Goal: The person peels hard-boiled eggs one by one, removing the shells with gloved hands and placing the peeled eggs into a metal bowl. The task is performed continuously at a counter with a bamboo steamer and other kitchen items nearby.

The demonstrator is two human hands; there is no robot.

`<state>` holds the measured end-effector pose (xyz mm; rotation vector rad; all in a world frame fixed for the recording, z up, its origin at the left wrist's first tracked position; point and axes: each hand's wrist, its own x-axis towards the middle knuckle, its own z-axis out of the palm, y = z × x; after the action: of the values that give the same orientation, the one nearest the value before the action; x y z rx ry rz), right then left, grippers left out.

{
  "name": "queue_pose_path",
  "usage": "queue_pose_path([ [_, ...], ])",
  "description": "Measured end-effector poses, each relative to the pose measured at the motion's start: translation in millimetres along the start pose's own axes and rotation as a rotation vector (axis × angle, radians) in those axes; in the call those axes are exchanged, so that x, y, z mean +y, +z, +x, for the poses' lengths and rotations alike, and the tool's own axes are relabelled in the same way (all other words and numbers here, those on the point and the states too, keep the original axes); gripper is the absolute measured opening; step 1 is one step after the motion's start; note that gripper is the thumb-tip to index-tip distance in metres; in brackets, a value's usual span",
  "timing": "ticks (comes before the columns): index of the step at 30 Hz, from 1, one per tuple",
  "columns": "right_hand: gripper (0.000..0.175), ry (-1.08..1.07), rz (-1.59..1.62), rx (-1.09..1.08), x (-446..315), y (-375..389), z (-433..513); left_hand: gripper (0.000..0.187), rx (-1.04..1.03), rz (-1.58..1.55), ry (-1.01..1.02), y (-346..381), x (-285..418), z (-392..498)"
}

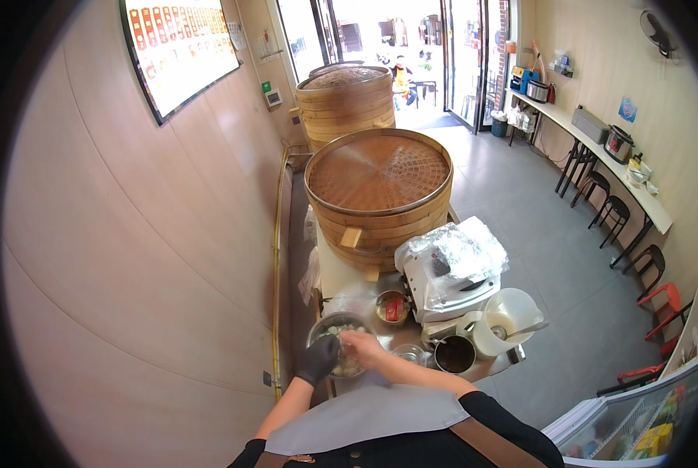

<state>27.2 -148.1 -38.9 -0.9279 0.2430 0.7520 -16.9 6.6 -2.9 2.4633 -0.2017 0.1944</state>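
Observation:
My left hand [318, 358], in a black glove, is over the left side of a round metal pot [312, 337] that holds pale round pieces in liquid. Bare, my right hand [361, 345] reaches in from the right, its fingertips close to the glove above the same pot. Whether either hand grips anything cannot be made out. Just beyond the pot's right side stands a small round container [391, 308] with a red item in it. A clear glass bowl [409, 354] lies right of my right hand, beside a small pot of dark sauce [455, 354].
Large stacked bamboo steamers [384, 231] stand ahead, with more behind [346, 108]. A white appliance [454, 292] under plastic wrap and a translucent pitcher [504, 327] with a ladle are at right. Stools [617, 209] line a narrow wall counter [600, 155]; a person [403, 79] sits outside the door.

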Motion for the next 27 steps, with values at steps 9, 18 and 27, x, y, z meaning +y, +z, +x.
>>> queue_pose_path([
  [9, 0.024, -0.046, 0.024, -0.017, -1, 3, -4, 0.022, 0.077, -0.021, -0.084, 1, 1, 2],
  [18, 0.022, -0.073, 0.021, -0.017, 5, 2, 3, 0.024, 0.040, -0.147, -0.067, 1, 2, -2],
  [27, 0.043, -0.417, -0.376, 0.147, -53, 41, -21, 0.032, 0.255, -0.427, -0.022, -3, 0, -1],
])
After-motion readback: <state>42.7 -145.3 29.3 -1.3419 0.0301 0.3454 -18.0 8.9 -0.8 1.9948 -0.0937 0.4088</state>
